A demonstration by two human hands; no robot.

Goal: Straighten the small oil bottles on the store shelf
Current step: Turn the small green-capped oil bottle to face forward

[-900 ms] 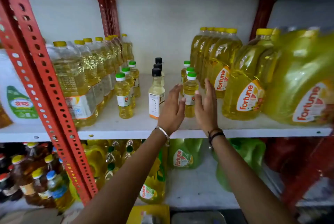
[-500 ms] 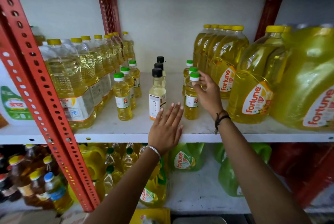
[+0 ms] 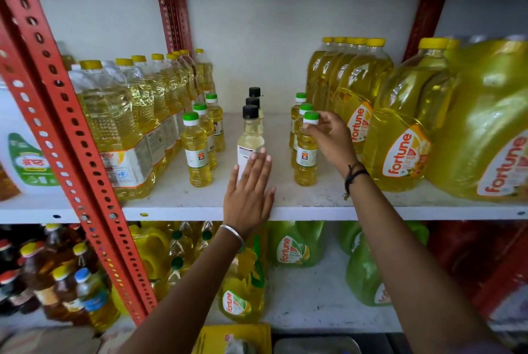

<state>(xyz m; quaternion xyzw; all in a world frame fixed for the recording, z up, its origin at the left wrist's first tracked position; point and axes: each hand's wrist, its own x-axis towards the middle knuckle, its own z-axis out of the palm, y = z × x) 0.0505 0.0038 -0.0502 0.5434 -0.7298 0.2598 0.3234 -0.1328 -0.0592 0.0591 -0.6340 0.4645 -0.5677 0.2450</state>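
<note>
Three rows of small oil bottles stand upright on the white shelf [image 3: 177, 205]. The left row [image 3: 197, 153] and right row have green caps; the middle row has black caps. My right hand [image 3: 328, 139] pinches the neck and cap of the front green-capped bottle [image 3: 306, 159] of the right row. My left hand [image 3: 248, 193] lies flat with fingers spread on the shelf edge, its fingertips against the label of the front black-capped bottle [image 3: 250, 136], hiding that bottle's base.
Tall yellow-capped oil bottles [image 3: 137, 113] line the left side, big Fortune jugs [image 3: 400, 130] the right. A red perforated upright [image 3: 65, 130] crosses the left front. The lower shelf holds green jugs [image 3: 294, 242] and dark bottles [image 3: 51, 276].
My left hand rose from below the shelf edge to the front black-capped bottle. My right hand slid up from the front right bottle's body to its neck and cap.
</note>
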